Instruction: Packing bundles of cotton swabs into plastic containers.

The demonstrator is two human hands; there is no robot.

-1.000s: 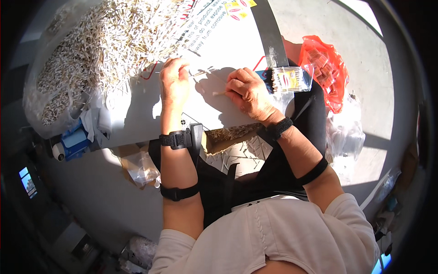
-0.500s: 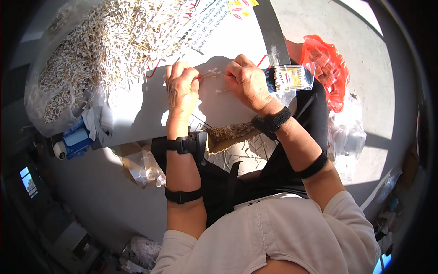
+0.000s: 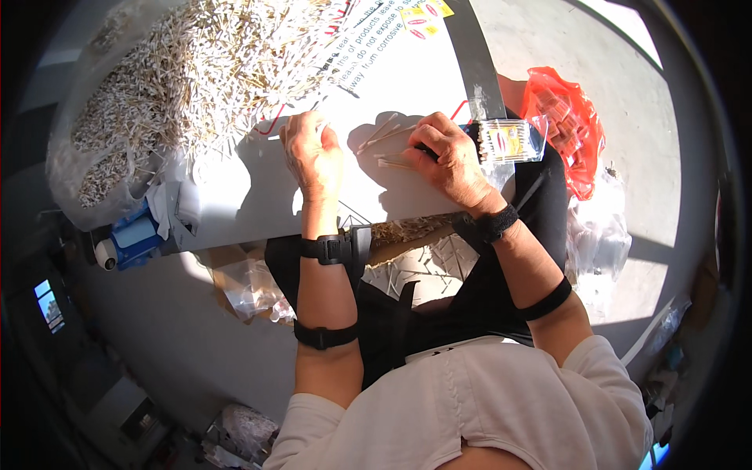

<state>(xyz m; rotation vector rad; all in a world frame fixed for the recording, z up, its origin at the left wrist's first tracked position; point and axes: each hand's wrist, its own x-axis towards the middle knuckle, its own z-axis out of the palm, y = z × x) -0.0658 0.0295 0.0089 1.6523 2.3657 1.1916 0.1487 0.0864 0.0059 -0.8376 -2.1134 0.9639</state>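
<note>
My left hand (image 3: 312,157) is closed above the white table, beside the edge of a large heap of cotton swabs (image 3: 211,70). Whatever its curled fingers hold, if anything, is hidden. To its right, with fingers bent together, is my right hand (image 3: 450,160); its grip is also hidden from above. Between the hands lie a few loose cotton swabs (image 3: 384,139), and more swab ends (image 3: 393,162) show right by the right fingertips. Just beyond the right hand sits a clear pack of cotton swabs (image 3: 505,141) with a yellow label.
The heap spills from a clear plastic bag (image 3: 66,176) at the left. A red bag (image 3: 560,110) of small packs and a clear bag (image 3: 599,235) stand at the right. An open carton (image 3: 392,251) and scattered swabs are below the table edge. A blue-white object (image 3: 133,239) sits lower left.
My hands have moved apart, the right one slightly rightward. Swabs that stretched between the fingers now show on the table between the hands. The whole view has shifted a little.
</note>
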